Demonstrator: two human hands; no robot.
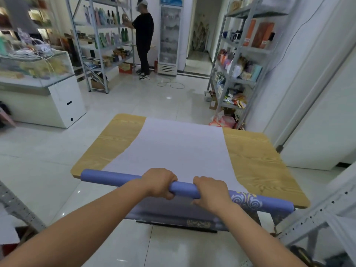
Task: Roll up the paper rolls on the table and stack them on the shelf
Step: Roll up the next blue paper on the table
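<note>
Two arms reach forward; left grip [159, 183] and right grip [210, 193] curl around the purple paper roll [107, 177] at the near edge of the wooden counter [254, 160], shop shelves [248, 81] beyond.

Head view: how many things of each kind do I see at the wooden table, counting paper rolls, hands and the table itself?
Purple paper roll, its white sheet partly spread out: 1
Hands gripping the roll, left hand and right hand: 2
Light wooden table: 1
Total: 4
</note>
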